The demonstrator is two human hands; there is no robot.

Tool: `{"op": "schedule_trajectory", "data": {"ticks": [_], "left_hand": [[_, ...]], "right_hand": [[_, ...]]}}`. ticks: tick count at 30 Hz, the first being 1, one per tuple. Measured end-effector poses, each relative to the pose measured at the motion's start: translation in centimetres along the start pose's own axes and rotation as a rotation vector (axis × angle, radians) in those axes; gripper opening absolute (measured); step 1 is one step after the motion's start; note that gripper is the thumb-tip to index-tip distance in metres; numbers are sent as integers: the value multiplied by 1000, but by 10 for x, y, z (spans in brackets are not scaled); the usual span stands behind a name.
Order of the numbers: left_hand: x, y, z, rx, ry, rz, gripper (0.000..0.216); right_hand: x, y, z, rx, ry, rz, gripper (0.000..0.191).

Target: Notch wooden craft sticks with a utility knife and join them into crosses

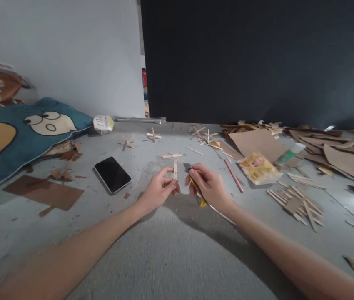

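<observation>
Between the thumb and fingers of my left hand (160, 183) stands a short wooden craft stick (175, 168), held upright with small dark marks on it. My right hand (208, 183) is wrapped round a yellow utility knife (200, 195); its grey blade end (188, 166) points up and left toward the stick. The blade and the stick are apart. Just beyond my hands lies another wooden stick piece (171, 156) on the grey surface.
A phone (113, 175) and brown cardboard (44, 191) lie left. Crossed sticks (153, 136) stand behind. To the right are a red pencil (233, 176), a yellow packet (259, 167), a glue tube (290, 154) and a stick pile (297, 204). A blue cushion (36, 125) leans far left.
</observation>
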State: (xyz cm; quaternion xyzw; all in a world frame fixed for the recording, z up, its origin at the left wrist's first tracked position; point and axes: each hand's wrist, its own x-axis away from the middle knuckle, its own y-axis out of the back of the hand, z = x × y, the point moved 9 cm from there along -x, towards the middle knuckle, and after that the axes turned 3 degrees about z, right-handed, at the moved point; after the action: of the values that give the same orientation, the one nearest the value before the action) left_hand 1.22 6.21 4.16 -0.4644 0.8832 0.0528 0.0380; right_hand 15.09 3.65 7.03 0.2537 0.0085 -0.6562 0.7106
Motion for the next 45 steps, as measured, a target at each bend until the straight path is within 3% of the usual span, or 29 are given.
{"op": "schedule_trajectory", "data": {"ticks": [2,4,7,10,14,16,21,26,29,34,38,41,45], "left_hand": [[2,-1,-1,18,8,20,40],[4,-3,-2,35,15,39,36],[8,-8,-3,75,40,41,35],[12,-15,-1,129,51,39,53],[18,-29,2,115,73,124,76],[20,-29,1,-67,67,143,71],[20,-23,-1,-792,93,169,58],[19,-22,0,-1160,61,166,56],[18,-25,0,-1186,-2,161,48],[14,-21,2,-1070,41,138,31],[12,-11,-1,-988,45,37,29],[10,2,-8,-986,-36,-82,33],[7,3,-9,-1046,-119,-30,36]], "right_hand": [[6,15,16,263,235,-117,28],[17,11,29,494,495,-99,24],[27,3,27,663,666,-52,27],[28,-1,23,680,677,-34,33],[26,-2,25,653,654,-19,30],[25,-3,27,667,658,-7,29],[26,-4,27,712,679,0,32],[27,-5,31,723,688,-32,30],[27,-5,32,719,687,-35,28],[27,-3,30,708,673,-39,23],[26,-6,27,766,664,3,22],[24,-12,24,889,667,51,22],[22,-19,17,982,640,144,23]]}}
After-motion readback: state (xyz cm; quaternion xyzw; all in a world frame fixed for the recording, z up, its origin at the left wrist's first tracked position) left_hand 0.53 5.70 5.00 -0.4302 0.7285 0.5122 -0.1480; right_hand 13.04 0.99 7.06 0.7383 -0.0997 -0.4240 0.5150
